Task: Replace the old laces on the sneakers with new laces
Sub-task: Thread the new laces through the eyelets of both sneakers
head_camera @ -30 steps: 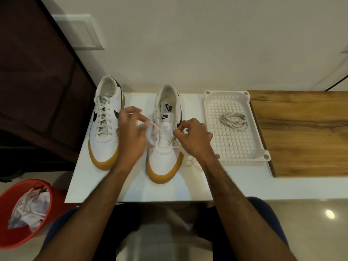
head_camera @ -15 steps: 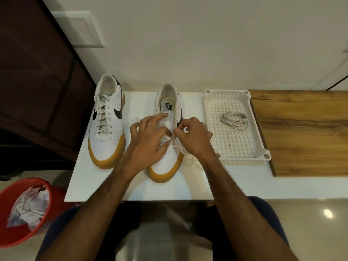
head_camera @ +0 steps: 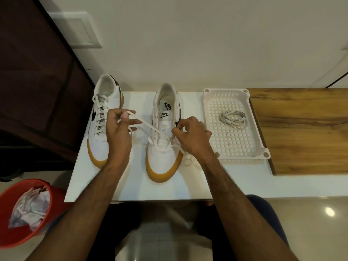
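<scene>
Left hand: your left hand (head_camera: 117, 132) pinches the white lace (head_camera: 148, 124) between thumb and fingers, holding it taut and raised between the two sneakers.
Right hand: your right hand (head_camera: 192, 136) has its fingers curled round the same lace at the right eyelets of the right sneaker (head_camera: 165, 132).
Right sneaker: it sits mid-desk, toe towards you, laced only through the lower eyelets.
Left sneaker: the left sneaker (head_camera: 102, 117) stands beside it, fully laced, partly behind your left hand.
Spare lace: a coiled lace (head_camera: 233, 118) lies in the white tray (head_camera: 258, 129), right of the shoes.
Desk: the white desk (head_camera: 131, 185) carries shoes and tray.
Floor: a red bin (head_camera: 20, 213) holding crumpled paper stands at lower left.
</scene>
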Tool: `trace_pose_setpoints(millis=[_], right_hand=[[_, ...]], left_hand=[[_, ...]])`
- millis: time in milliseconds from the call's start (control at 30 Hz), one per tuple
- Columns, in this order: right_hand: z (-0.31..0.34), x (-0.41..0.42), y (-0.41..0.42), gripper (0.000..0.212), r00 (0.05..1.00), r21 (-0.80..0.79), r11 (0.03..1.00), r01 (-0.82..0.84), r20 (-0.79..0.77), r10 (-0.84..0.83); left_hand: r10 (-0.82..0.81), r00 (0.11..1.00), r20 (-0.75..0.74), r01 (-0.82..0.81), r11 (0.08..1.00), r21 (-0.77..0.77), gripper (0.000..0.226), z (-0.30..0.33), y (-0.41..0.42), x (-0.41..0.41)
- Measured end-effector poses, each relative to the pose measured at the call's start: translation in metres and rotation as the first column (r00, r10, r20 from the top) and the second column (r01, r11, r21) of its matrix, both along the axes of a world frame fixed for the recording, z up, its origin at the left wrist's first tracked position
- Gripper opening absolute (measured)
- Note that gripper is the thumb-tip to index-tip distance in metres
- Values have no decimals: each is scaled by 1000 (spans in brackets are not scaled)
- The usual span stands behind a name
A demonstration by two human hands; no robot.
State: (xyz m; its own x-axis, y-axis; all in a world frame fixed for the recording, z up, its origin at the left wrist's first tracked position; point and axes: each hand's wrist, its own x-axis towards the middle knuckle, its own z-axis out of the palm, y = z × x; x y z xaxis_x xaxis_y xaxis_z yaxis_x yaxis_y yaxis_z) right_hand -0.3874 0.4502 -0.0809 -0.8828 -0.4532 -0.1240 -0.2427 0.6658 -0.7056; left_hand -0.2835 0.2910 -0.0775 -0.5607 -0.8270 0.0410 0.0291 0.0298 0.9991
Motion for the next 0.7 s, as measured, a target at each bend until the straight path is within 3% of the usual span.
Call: trace_pose_setpoints(millis=[67, 133, 200, 267, 300, 333, 433, 567, 633, 700], right_hand=[[0, 0, 0, 17, 1000, -5, 1000, 1, 6, -1], [0, 0, -1, 17, 1000, -1, 1000, -1, 12, 1], [0, 0, -1, 16, 1000, -6, 1000, 1, 14, -1], [-1, 0, -1, 16, 1000, -3, 1000, 1, 11, -1], [-1, 0, -1, 17, 1000, -1, 1000, 0, 7, 0], [-2, 0, -1, 17, 1000, 0, 1000, 0, 6, 0], [-2, 0, -2, 17, 1000, -2, 1000, 2, 8, -2], [-1, 0, -1, 16, 1000, 2, 1000, 3, 12, -3], [-1, 0, -1, 16, 1000, 2, 1000, 4, 12, -4], [-1, 0, -1, 16, 1000, -4, 1000, 8, 12, -8]], left_hand=[[-117, 993, 16, 118, 991, -57, 6, 5, 5, 0], [-317, 938, 136, 342, 911, -231, 26, 6, 11, 0], [-422, 827, 371, 555, 715, -425, 46, 1, 16, -1], [-297, 751, 590, 655, 447, -609, 42, -10, 19, -1], [-222, 729, 647, 680, 346, -647, 35, -14, 19, -1], [-184, 720, 669, 689, 302, -659, 27, -16, 18, -1], [-163, 736, 657, 669, 320, -670, 12, -17, 18, -4], [-62, 749, 659, 643, 308, -701, 11, -16, 26, -5], [-135, 784, 606, 601, 410, -686, 13, -13, 24, -5], [-264, 835, 482, 529, 623, -576, 12, -6, 17, -5]])
